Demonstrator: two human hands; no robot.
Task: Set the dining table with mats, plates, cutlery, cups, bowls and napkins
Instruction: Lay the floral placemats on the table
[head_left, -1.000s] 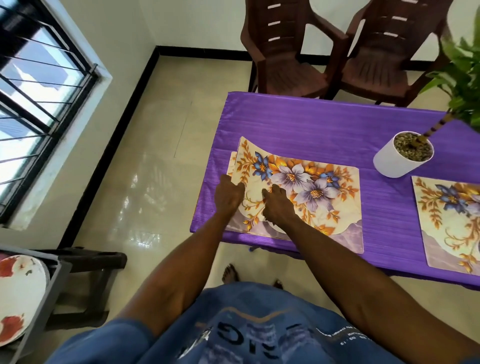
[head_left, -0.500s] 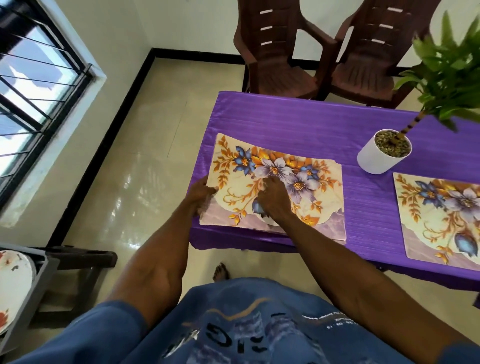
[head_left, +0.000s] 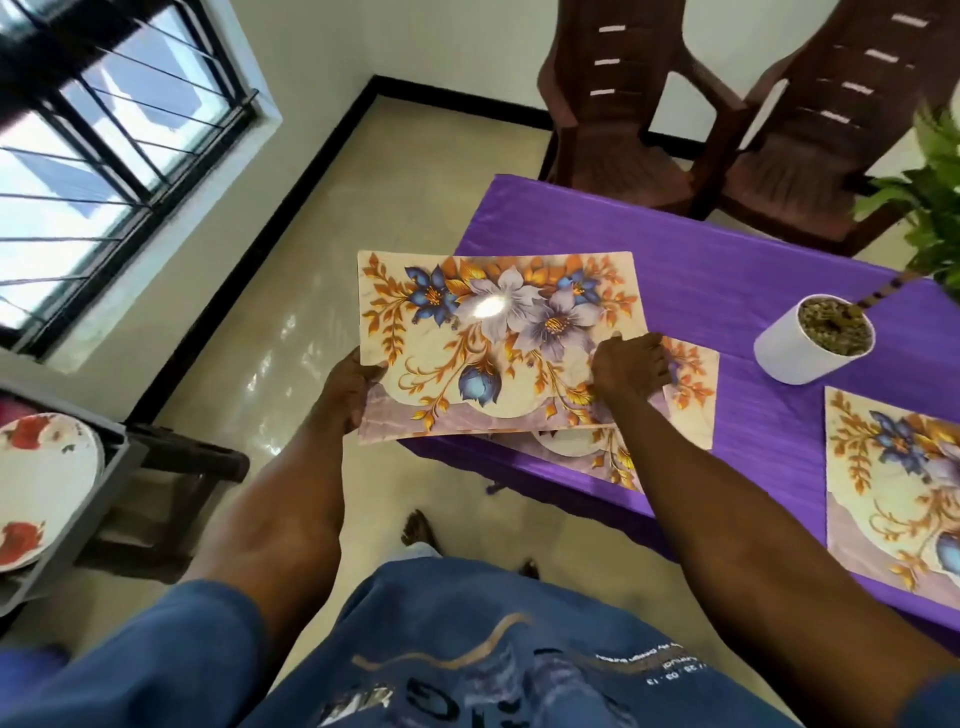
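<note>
A floral place mat (head_left: 498, 332) is lifted off the purple table (head_left: 727, 291), sticking out past the table's left end. My left hand (head_left: 348, 384) grips its near left edge. My right hand (head_left: 631, 366) rests on its right side, fingers over the edge. Under it a second floral mat (head_left: 691, 395) lies flat on the table near the front left corner. A third floral mat (head_left: 893, 478) lies at the right, near the front edge.
A white pot (head_left: 810, 343) with a green plant stands between the mats. Two brown plastic chairs (head_left: 639, 104) stand behind the table. At the left, a grey rack on a dark stool holds a flowered plate (head_left: 41, 483). A barred window (head_left: 93, 145) is at far left.
The top mat has been lifted from the stack and shifted left, off the table's end. My left hand went from its left edge on the table to gripping it in the air.
</note>
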